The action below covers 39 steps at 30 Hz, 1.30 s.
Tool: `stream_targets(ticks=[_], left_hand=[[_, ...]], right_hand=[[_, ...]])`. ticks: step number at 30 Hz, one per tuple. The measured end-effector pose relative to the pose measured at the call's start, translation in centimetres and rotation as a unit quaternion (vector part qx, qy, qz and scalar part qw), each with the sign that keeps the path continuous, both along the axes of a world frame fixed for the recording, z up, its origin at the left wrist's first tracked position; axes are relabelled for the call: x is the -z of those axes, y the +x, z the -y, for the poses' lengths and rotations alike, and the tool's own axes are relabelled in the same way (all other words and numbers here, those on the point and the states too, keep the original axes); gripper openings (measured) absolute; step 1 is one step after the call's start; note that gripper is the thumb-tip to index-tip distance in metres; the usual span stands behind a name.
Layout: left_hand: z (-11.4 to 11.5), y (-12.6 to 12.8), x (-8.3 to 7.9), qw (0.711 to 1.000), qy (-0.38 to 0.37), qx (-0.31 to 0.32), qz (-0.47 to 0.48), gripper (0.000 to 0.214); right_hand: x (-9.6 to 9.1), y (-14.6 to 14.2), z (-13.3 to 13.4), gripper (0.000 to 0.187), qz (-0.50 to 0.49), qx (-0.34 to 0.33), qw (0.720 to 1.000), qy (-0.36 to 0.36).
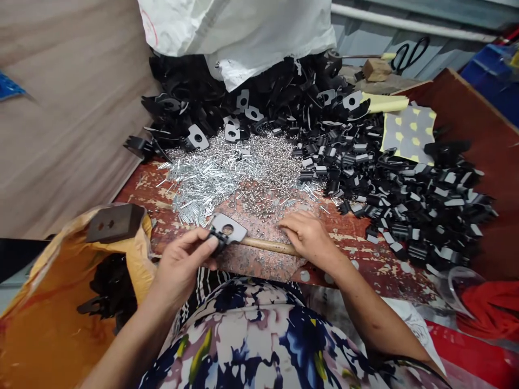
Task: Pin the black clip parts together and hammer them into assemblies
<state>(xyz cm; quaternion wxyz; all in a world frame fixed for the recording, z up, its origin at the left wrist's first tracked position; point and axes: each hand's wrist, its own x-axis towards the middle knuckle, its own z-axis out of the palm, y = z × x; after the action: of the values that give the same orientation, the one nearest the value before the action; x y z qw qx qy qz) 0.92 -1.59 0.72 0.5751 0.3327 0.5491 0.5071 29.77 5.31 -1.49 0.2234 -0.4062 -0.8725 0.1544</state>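
Observation:
My left hand (184,262) pinches a black plastic clip (221,237) with a flat grey plate that has a round hole. The clip is held above the near edge of the worktable. A wooden handle (267,246) lies behind it, its right end reaching the heel of my right hand (308,235). The fingertips of my right hand are drawn together at the near edge of a heap of small metal springs (275,167); what is between them, if anything, is too small to tell. Beside the springs lies a pile of thin silvery pins (200,186).
Black clip parts (182,81) are heaped at the back under a white sack (251,27). Smaller black pieces (399,216) spread over the right side. A yellow bag (140,243) hangs at the left with a dark block (115,222) on its rim. Scissors (411,56) lie at the back right.

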Motion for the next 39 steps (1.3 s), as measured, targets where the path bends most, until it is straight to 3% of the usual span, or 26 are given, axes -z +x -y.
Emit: stream_targets(ticks=[2,5,8,11,14,16,18,20,23,25,26,27,28,30,31,32,34,36,39], left_hand=[[0.4,-1.6,0.0,0.998,0.001,-0.055,-0.025,0.03],[0.9,-2.9,0.3,0.995,-0.005,-0.088,-0.054,0.03],[1.3,-3.1,0.7,0.996,0.006,-0.063,-0.07,0.027],[1.5,-2.6,0.9,0.996,0.022,-0.011,-0.088,0.025],[1.5,-1.7,0.4,0.971,0.103,0.03,-0.211,0.019],[1.2,-0.9,-0.3,0.914,0.193,0.081,-0.347,0.017],[0.9,0.0,-0.9,0.842,0.269,0.158,-0.441,0.016],[0.6,0.8,-1.3,0.791,0.31,0.235,-0.473,0.016],[0.4,1.8,-1.5,0.761,0.334,0.29,-0.475,0.021],[0.5,2.2,-1.6,0.753,0.346,0.301,-0.471,0.023],[0.5,2.2,-1.6,0.752,0.352,0.303,-0.468,0.023],[0.5,2.2,-1.6,0.754,0.353,0.301,-0.466,0.023],[0.4,2.1,-1.7,0.76,0.348,0.292,-0.464,0.024],[0.1,1.6,-1.7,0.792,0.317,0.255,-0.454,0.026],[-0.1,1.4,-1.6,0.818,0.293,0.23,-0.439,0.026],[-0.4,1.1,-1.4,0.847,0.263,0.206,-0.413,0.027],[-0.8,0.8,-0.8,0.907,0.194,0.163,-0.336,0.023],[-1.0,0.8,0.0,0.954,0.124,0.129,-0.241,0.023],[-0.7,1.1,0.9,0.991,0.037,0.089,-0.093,0.032]], right_hand=[[-0.1,-0.7,0.5,0.016,0.042,-0.022,0.999,-0.014],[0.1,-2.1,0.8,0.013,0.059,-0.032,0.997,-0.031],[0.6,-3.4,0.6,0.012,0.053,-0.034,0.998,-0.023],[0.9,-4.1,0.1,0.019,0.042,-0.083,0.995,-0.024],[0.4,-4.5,0.0,0.018,-0.059,-0.059,0.989,-0.122],[-0.3,-4.6,0.3,0.012,-0.14,-0.029,0.958,-0.25],[-0.9,-4.9,0.9,0.005,-0.19,-0.045,0.9,-0.39],[-1.5,-5.2,1.7,0.005,-0.216,-0.085,0.836,-0.497],[-1.9,-5.5,2.9,0.013,-0.258,-0.102,0.772,-0.572],[-2.1,-5.3,3.5,0.019,-0.279,-0.103,0.752,-0.588],[-2.2,-5.0,3.6,0.022,-0.279,-0.104,0.756,-0.583],[-2.2,-4.5,3.5,0.021,-0.267,-0.099,0.777,-0.561],[-2.3,-3.9,3.2,0.017,-0.243,-0.081,0.82,-0.511],[-2.3,-2.5,2.1,0.012,-0.155,-0.007,0.931,-0.33],[-2.1,-1.8,1.3,0.018,-0.093,0.033,0.97,-0.221],[-1.9,-1.2,0.4,0.024,-0.025,0.059,0.99,-0.126],[-1.3,-0.5,-1.3,0.029,0.099,0.05,0.994,-0.011],[-0.8,-0.6,-2.6,0.027,0.183,0.0,0.983,0.028],[-0.5,-0.7,-3.2,0.023,0.204,-0.006,0.978,0.049]])
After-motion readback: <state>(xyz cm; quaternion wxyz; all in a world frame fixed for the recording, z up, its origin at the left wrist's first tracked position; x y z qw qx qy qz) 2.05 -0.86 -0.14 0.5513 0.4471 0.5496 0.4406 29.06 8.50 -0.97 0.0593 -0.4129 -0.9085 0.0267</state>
